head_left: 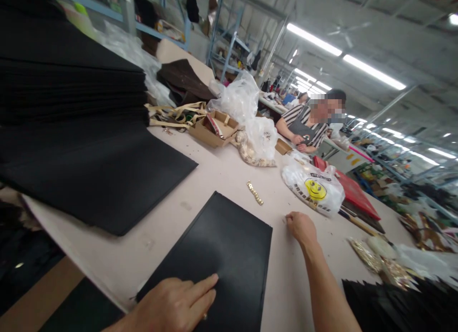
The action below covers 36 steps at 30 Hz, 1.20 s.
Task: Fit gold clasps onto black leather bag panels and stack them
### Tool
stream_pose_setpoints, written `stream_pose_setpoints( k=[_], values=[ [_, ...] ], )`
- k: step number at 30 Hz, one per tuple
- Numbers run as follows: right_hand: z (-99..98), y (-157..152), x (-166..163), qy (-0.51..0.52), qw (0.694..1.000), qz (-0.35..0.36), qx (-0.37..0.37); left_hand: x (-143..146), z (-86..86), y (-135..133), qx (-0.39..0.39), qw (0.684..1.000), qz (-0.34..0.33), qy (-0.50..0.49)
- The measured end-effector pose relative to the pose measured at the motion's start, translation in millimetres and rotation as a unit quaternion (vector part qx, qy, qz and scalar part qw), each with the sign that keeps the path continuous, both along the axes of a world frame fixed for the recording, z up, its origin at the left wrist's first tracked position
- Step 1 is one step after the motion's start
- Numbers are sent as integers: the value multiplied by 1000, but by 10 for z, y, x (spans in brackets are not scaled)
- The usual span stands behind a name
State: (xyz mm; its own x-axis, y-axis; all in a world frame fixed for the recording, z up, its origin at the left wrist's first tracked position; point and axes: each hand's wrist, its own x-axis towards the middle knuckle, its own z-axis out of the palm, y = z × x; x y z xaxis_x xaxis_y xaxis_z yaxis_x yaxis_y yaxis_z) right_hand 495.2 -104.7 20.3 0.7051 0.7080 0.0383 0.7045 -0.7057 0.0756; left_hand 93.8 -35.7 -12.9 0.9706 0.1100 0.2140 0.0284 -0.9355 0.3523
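A flat black panel [229,236] with stitched-looking edges lies in front of me on the pale table. My left hand [179,301] rests over its near part, index finger stretched out along the surface; a small gold glint shows beneath the fingers. To the right of the panel, my right hand [301,225] is closed, its fingertips pinched together close to the tabletop. Whatever they may hold is hidden. A short row of gold metal pieces [255,192] lies beyond the panel, between it and a white plastic bag [315,186] with a yellow smiley face.
A tall stack of black panels [89,165] fills the left. Further back are a cardboard box [213,129], plastic bags [263,136] and tan straps [175,115]. Red sheets [358,193], gold packets [365,253] and black pieces [397,298] lie right. A person [306,122] sits across the table.
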Motion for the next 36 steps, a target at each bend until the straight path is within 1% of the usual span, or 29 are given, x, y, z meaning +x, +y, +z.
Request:
stream_pose_setpoints(
  k=[3, 7, 10, 13, 15, 18, 21, 22, 23, 24, 26, 27, 28, 30, 32, 36],
  values=[
    [55, 36, 96, 14, 999, -1, -33, 16, -18, -22, 6, 1000, -5, 19],
    [97, 95, 156, 38, 997, -11, -72, 18, -111, -32, 21, 999, -2, -24],
    [66, 142, 83, 17, 996, -31, -79, 11, -158, -40, 35, 998, 4, -53],
    [36, 156, -39, -12, 997, -52, -61, 6, -148, -45, 40, 997, 12, -60],
    [58, 129, -118, -10, 998, -53, -38, 0, -124, -45, 41, 997, 17, -66],
    [152, 18, -250, 17, 999, -34, 19, -7, -102, -43, 40, 996, 25, -75],
    [225, -166, -476, 67, 994, -12, 83, -5, -121, -40, 46, 995, 25, -86],
    [228, -235, -584, 107, 988, -7, 115, -2, -134, -40, 48, 994, 25, -90],
    [218, -304, -708, 161, 975, -3, 154, 2, -146, -41, 51, 994, 25, -93],
    [198, -370, -847, 225, 954, 0, 197, 5, -157, -42, 54, 994, 23, -94],
    [135, -485, -1153, 347, 900, 7, 265, 10, -170, -45, 64, 993, 20, -92],
    [98, -530, -1310, 391, 878, 14, 278, 11, -173, -46, 69, 993, 18, -90],
    [60, -566, -1462, 418, 866, 27, 273, 11, -174, -47, 73, 993, 15, -89],
    [-14, -607, -1736, 449, 855, 61, 251, 9, -175, -48, 80, 993, 11, -90],
    [-78, -609, -1947, 458, 852, 87, 237, 4, -176, -49, 86, 991, 7, -99],
    [-142, -513, -2159, 461, 855, 97, 219, -2, -185, -54, 96, 988, 11, -119]
  ],
)
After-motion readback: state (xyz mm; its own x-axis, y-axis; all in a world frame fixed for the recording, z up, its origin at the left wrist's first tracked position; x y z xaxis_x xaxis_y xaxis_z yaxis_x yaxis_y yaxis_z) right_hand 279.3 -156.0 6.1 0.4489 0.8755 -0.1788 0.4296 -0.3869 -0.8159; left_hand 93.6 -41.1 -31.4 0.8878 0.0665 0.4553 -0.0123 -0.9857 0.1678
